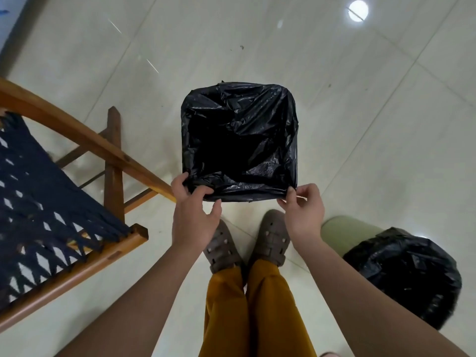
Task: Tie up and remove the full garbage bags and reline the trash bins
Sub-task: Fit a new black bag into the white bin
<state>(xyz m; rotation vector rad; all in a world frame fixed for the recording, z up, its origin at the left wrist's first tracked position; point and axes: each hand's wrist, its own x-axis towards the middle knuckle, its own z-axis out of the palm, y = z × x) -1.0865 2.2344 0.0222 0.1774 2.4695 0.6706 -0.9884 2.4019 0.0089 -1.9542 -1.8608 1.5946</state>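
both bare forearms reach down and forward to the square bin's crinkled black plastic liner (239, 140), standing on pale floor tiles just ahead of the feet, left hand (192, 210) pinching its near-left corner, right hand (302, 210) pinching its near-right corner.

Left hand (192, 204), right hand (304, 210): fingers pinching.

Glossy pale tiled floor (334, 99) with a lamp reflection (358, 10); wooden chair (77, 140), dark woven seat.
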